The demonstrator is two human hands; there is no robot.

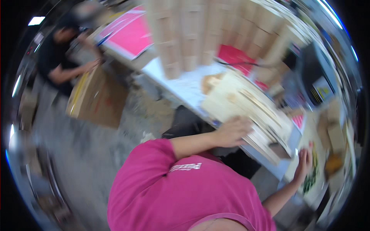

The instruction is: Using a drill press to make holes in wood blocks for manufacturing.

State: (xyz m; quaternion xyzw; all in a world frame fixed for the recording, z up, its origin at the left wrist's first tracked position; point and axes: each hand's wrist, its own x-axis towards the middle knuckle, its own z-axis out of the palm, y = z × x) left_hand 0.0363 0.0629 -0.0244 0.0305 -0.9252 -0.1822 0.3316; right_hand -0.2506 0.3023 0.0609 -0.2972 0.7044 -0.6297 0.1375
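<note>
A pale wooden jig (pixel 231 98), like a flat board with raised strips and a long slot, lies across the table in front of me. My left hand (pixel 233 132) rests on its near edge, fingers stretched over the wood and nothing visible in them. Past the jig's right end, my right hand (pixel 303 165) hovers near the table, apart from the jig. Its fingers are smeared by motion, so whether they hold anything is unclear. A dark piece (pixel 278 149) sits at the jig's right end, too blurred to name.
Tall stacks of wooden blocks (pixel 189 34) stand behind the jig. A dark machine (pixel 318 73) stands at the back right, and pink sheets (pixel 133 32) lie at the far left of the table. On the left, another person (pixel 58 57) handles a large cardboard box (pixel 98 96).
</note>
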